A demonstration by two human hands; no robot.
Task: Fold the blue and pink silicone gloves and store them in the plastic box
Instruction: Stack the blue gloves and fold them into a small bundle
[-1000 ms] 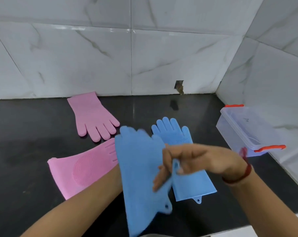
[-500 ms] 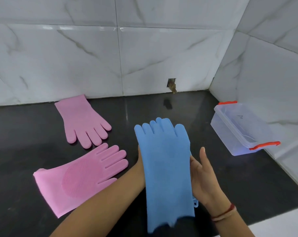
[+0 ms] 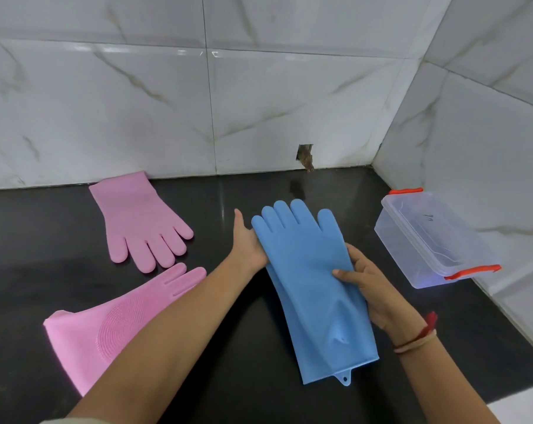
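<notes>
A blue glove (image 3: 308, 280) lies flat on the black counter (image 3: 29, 270), fingers toward the wall, its cuff tab nearest me. It covers the second blue glove, which I cannot see apart from it. My left hand (image 3: 245, 243) is at its left edge with the thumb straight and the fingers hidden under the glove. My right hand (image 3: 370, 286) pinches the right edge, thumb on top. One pink glove (image 3: 142, 221) lies near the wall. Another pink glove (image 3: 106, 328), bristle side up, lies partly under my left forearm. The clear plastic box (image 3: 402, 255) stands at the right.
The box has a clear lid with orange-red clips and sits close to the right tiled wall. White marble-look tiles close off the back and right of the counter. The counter's front edge shows at the lower right, with a small hole in the back wall.
The blue glove, held up a second ago, now lies flat on the counter over the other blue glove. My right thumb has come onto its top.
</notes>
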